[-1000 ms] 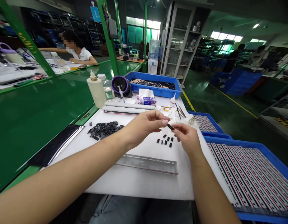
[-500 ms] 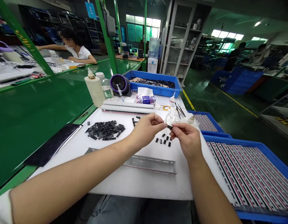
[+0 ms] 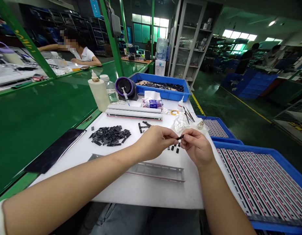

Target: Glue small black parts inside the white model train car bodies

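Here my left hand (image 3: pixel 154 142) and right hand (image 3: pixel 196 147) pinch one small black clip (image 3: pixel 180 137) between narrowed fingertips. Both hover just above the loose clips (image 3: pixel 174 149) on the white mat (image 3: pixel 141 189).

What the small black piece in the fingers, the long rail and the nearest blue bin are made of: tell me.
Between left hand and right hand, the small black piece looks like matte moulded plastic. The long rail: likely sheet metal, grey, dull sheen, slotted. The nearest blue bin: plastic, by its thick, evenly coloured rim.

Most of small black part (image 3: pixel 180 137) behind fingertips (image 3: pixel 174 135), shape unclear; blue tray (image 3: pixel 248 149) past rt/btm edge.
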The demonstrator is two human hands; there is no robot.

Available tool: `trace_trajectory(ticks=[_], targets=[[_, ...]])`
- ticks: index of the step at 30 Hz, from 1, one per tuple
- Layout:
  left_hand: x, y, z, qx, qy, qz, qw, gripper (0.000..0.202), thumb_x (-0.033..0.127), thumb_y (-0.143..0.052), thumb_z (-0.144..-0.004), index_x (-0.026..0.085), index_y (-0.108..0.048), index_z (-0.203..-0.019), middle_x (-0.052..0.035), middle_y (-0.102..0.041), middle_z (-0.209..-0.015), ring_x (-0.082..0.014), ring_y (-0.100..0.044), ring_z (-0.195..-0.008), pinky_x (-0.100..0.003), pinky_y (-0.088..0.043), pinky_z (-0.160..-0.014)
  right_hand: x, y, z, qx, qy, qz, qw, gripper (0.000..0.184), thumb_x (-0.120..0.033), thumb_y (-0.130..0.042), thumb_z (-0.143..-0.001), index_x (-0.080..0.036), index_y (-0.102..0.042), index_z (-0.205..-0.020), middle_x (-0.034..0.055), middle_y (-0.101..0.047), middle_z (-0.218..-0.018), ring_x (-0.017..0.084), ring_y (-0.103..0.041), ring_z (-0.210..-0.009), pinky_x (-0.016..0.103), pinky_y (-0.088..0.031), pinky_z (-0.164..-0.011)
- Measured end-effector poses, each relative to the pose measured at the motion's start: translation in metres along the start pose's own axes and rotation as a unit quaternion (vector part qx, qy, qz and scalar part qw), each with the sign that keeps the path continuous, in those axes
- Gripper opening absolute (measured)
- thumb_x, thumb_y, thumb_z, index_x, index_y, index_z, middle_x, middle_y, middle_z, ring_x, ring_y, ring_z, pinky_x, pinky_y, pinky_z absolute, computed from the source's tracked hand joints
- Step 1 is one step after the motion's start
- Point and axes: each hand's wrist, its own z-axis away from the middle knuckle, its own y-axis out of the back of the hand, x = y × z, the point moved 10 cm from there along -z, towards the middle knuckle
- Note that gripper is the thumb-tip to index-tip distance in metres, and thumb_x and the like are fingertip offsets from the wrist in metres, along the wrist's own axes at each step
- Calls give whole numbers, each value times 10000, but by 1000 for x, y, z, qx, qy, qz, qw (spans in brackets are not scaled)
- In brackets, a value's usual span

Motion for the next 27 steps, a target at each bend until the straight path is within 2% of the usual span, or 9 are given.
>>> trace_trajectory(ticks=[4,9,11,14,17,19,21,24,27], targets=[[28,-5,5,-16,-120,-112,986,106,248,-664,-844,235,-769,-851,16,-744,-775,-141,-632,-698,-253,-420,-659,20,-15,4,-92,-128,-86,984,142,-260,-770,-600,-170,-679,-662,14,-609,-654,74,-408,-487,197,-254,-406],[61,-16,17,-57,-252,-156,953,111,219,-653,-851,219,-764,-846,-19,-737,-764,-155,-640,-728,-269,-436,-734,29,-30,14,-177,-198,-92,960,220,-298,-792,-568,-168,-622,-622,-14,-545,-585,45,-300,-431,181,-139,-387],[61,-10,12,-29,-220,-158,962,114,240,-656,-845,226,-767,-824,-11,-725,-724,-156,-627,-698,-276,-427,-706,19,-26,9,-145,-133,-74,978,239,-342,-780,-610,-185,-601,-638,-19,-525,-606,52,-293,-438,192,-156,-388],[33,9,-4,52,-63,-107,991,135,298,-657,-831,238,-769,-787,11,-691,-653,-145,-576,-609,-273,-378,-587,-23,0,12,37,121,81,989,137,-327,-714,-750,-224,-625,-732,-9,-531,-683,101,-392,-528,243,-323,-468],[-5,9,-15,57,75,24,995,94,296,-710,-748,214,-757,-751,7,-679,-640,-144,-551,-589,-265,-363,-540,-57,-11,40,148,320,334,874,25,-246,-680,-807,-240,-669,-785,33,-583,-754,167,-500,-672,324,-433,-633],[-19,3,-21,40,106,82,990,90,271,-729,-707,192,-748,-744,-11,-700,-676,-149,-571,-628,-261,-393,-557,-58,-19,45,155,347,396,836,32,-243,-673,-815,-238,-676,-784,54,-608,-786,186,-519,-709,344,-446,-667],[-22,-3,-24,15,103,118,988,107,271,-725,-703,173,-742,-741,-32,-721,-714,-149,-591,-674,-262,-425,-597,-49,-7,33,148,291,327,887,69,-284,-666,-819,-234,-650,-774,33,-579,-727,167,-497,-644,321,-437,-603],[-21,-15,-24,-32,103,217,970,179,305,-781,-645,153,-734,-728,-49,-726,-717,-135,-573,-666,-264,-422,-619,-16,7,6,78,106,89,987,156,-338,-699,-770,-219,-599,-753,-22,-471,-610,116,-409,-536,245,-358,-469],[-15,-19,-20,-54,98,291,950,270,336,-846,-568,149,-727,-721,-44,-709,-681,-119,-539,-625,-261,-380,-590,2,0,-3,13,-1,-54,998,214,-324,-755,-704,-196,-585,-723,-32,-440,-589,93,-377,-534,196,-292,-422]])
